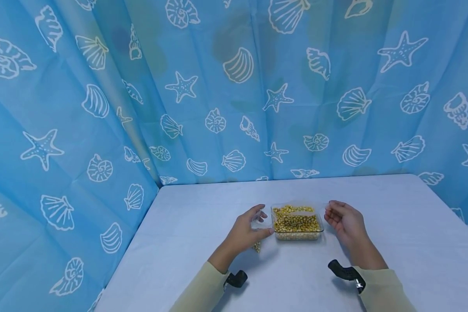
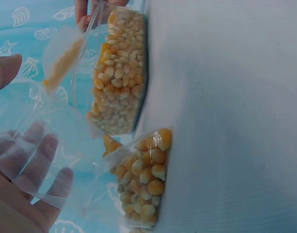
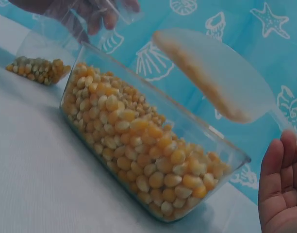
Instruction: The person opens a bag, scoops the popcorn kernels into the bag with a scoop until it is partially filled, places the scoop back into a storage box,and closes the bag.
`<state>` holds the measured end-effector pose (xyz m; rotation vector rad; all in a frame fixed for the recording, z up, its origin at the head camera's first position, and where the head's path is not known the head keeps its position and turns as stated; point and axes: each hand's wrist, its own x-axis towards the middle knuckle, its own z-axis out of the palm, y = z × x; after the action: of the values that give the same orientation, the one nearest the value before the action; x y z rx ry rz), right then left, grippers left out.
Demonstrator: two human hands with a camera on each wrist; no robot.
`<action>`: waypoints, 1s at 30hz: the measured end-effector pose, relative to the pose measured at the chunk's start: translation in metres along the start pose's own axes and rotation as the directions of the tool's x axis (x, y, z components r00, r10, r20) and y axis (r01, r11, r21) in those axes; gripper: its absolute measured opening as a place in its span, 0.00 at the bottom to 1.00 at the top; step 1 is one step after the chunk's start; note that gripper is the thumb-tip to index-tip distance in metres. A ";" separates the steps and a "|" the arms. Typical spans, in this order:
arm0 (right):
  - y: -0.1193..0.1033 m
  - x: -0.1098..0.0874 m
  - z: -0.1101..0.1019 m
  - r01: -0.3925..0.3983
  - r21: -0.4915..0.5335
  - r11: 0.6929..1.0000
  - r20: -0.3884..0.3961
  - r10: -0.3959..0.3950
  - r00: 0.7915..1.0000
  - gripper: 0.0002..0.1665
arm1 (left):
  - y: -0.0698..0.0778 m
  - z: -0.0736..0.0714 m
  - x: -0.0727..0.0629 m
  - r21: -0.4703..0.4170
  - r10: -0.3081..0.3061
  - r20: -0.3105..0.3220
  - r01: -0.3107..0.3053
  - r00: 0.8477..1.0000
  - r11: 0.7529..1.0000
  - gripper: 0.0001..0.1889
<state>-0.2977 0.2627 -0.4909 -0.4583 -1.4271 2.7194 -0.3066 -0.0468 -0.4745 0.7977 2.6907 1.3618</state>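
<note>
A clear glass container full of yellow corn kernels stands on the table between the two hands. My left hand, thumb spread from the fingers, holds the upper part of a clear plastic bag left of the container. Corn kernels fill the bag's bottom, which touches the table; the fingers show through the film. My right hand pinches the handle of a translucent scoop at the container's right. The scoop is over the container with kernels in it.
A white cloth covers the table. Behind it and along the left hangs a blue curtain with white shell and starfish prints. Black wrist mounts sit on both sleeves.
</note>
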 end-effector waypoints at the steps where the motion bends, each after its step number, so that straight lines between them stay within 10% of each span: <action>1: -0.001 -0.001 0.001 0.005 0.013 1.000 0.008 -0.005 1.000 0.15 | 0.000 0.000 0.000 -0.001 0.000 0.001 0.000 1.000 1.000 0.39; 30: -0.012 -0.012 0.020 0.102 0.132 0.986 -0.056 -0.095 0.994 0.24 | -0.002 0.006 0.000 0.008 0.003 -0.004 -0.003 1.000 1.000 0.39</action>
<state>-0.2928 0.2512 -0.4676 -0.4328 -1.2107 2.6837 -0.3062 -0.0438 -0.4798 0.8006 2.7013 1.3552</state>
